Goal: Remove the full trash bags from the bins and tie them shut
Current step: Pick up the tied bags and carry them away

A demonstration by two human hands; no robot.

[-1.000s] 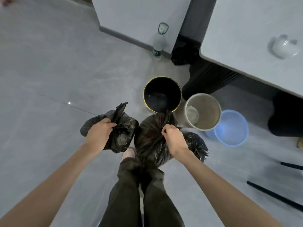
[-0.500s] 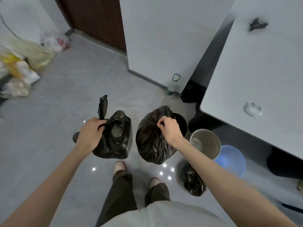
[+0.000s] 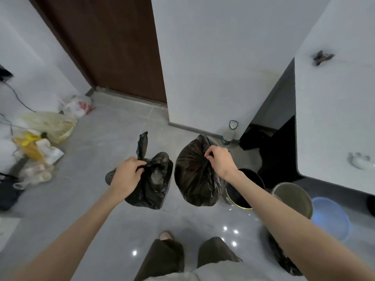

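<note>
Both forearms extended forward, left grip (image 3: 127, 175) clenched on left bag (image 3: 155, 182), right grip (image 3: 220, 162) pinching right bag (image 3: 192, 175)

The grey floor (image 3: 91, 199) carries a black bin (image 3: 238, 196), a metal bin (image 3: 292, 197) and a blue basin (image 3: 330, 218) at the lower right. Plastic bags (image 3: 44, 124) lie at the left edge.

No readable text, label, brand, number or sign on any object in view.
</note>
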